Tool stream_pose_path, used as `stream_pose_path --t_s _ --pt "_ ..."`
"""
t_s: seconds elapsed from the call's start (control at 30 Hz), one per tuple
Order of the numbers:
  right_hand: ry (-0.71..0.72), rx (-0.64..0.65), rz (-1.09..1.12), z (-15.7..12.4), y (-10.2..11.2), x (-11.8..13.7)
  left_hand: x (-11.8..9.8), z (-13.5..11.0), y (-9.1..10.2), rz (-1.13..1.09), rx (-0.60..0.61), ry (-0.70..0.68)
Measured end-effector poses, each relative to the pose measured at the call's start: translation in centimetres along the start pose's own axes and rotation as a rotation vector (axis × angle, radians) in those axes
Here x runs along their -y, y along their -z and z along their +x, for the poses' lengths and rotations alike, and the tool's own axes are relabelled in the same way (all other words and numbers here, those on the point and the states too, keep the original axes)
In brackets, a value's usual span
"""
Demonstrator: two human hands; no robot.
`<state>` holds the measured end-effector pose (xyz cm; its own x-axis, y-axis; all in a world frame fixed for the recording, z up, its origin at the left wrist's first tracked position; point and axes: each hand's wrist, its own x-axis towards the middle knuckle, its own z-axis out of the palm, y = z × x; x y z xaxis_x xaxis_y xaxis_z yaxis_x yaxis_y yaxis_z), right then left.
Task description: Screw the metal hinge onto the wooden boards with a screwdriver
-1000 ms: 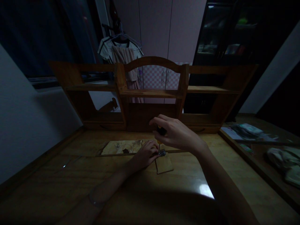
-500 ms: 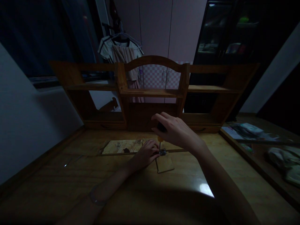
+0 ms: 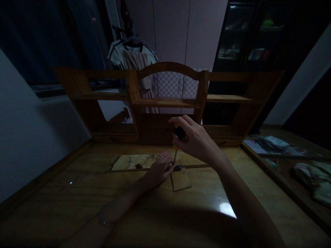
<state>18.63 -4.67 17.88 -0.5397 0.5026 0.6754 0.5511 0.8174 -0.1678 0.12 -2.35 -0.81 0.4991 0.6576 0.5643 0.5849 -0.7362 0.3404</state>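
My right hand point(image 3: 192, 137) is wrapped round the black and yellow handle of a screwdriver point(image 3: 176, 151), its shaft pointing down and slightly left. The tip ends beside the fingers of my left hand point(image 3: 161, 167); whether it touches a screw is too dark to tell. My left hand rests low on the wooden surface, its fingers closed at the left end of a small metal hinge point(image 3: 178, 167). That hinge lies at the far edge of a small square wooden panel point(image 3: 181, 181). My left fingertips are partly hidden.
Behind my hands stands a wooden shelf unit point(image 3: 169, 102) with an arched top. A pale, worn strip point(image 3: 134, 162) is set in the wooden surface point(image 3: 124, 196). A thin shiny item point(image 3: 71, 182) lies at left; papers point(image 3: 274, 144) and cloth point(image 3: 315, 179) lie at right.
My right hand has risen a little with the screwdriver, which now leans, its tip shifted slightly up and left. The hinge looks turned and darker. My left hand has hardly moved.
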Motion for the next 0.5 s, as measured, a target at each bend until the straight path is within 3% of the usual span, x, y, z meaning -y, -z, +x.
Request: stream_pose_path --t_s 0.13,0.23,0.3,0.37,0.5 --pt "0.008 -0.192 0.006 0.2 1.2 0.5 0.4 -0.2 -0.5 0.027 -0.139 0.065" --pt "-0.03 -0.381 -0.033 0.1 2.6 0.6 1.7 0.4 1.0 0.13 -0.22 0.052" --pt "-0.064 -0.46 -0.048 0.0 3.6 0.4 3.6 0.6 3.8 0.227 -0.285 0.096" --pt "-0.08 -0.484 -0.047 -0.2 4.3 0.1 6.5 0.2 8.0 0.309 -0.304 0.268" --pt "-0.093 -0.48 -0.039 -0.5 4.9 -0.5 13.2 -3.7 17.7 0.385 0.12 0.698"
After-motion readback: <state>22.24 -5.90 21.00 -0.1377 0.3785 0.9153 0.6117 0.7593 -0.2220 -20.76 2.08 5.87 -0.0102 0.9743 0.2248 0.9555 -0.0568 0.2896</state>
